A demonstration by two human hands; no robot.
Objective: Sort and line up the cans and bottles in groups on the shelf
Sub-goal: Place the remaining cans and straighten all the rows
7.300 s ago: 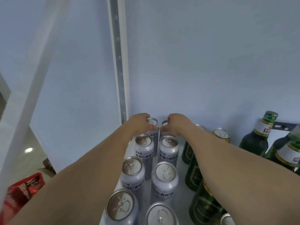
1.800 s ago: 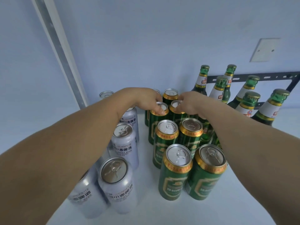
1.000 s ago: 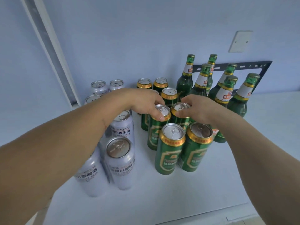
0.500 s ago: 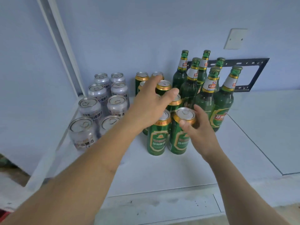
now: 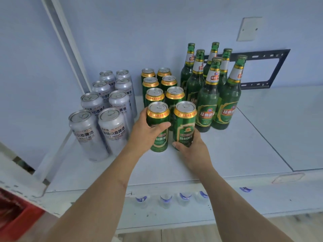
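Hands meet at the centre of the frame, each closed around one of the two frontmost green aluminium cans with gold rims. The left hand (image 5: pixel 146 131) wraps the front-left green can (image 5: pixel 158 125) from its left side, thumb lying across the label and fingers hidden behind the can. The right hand (image 5: pixel 192 151) cups the front-right green can (image 5: pixel 185 124) low down from the near side, thumb tip showing at the can's lower left edge and the palm under the lower label. Both cans stand upright on the white shelf (image 5: pixel 244 151), just beside each other, at the front of a double row of green cans (image 5: pixel 163 84) that runs back toward the pale blue wall (image 5: pixel 139 32) in the upper middle of the frame. To the left of that row, in the centre-left of the frame, stands a double row of tall silver wheat-beer cans (image 5: pixel 106 105), also upright and packed in pairs, the nearest pair just left of the left wrist. To the right of the green cans, in the upper right of centre, a cluster of green glass bottles with white neck labels and green caps (image 5: pixel 211 84) stands close together, the nearest bottle just beside the front-right green can. Behind the bottles a black metal bracket (image 5: pixel 277 67) is fixed to the wall, with a white wall plate (image 5: pixel 249 28) above it. A red crate (image 5: pixel 15 215) shows at the lower left corner, below the shelf edge.
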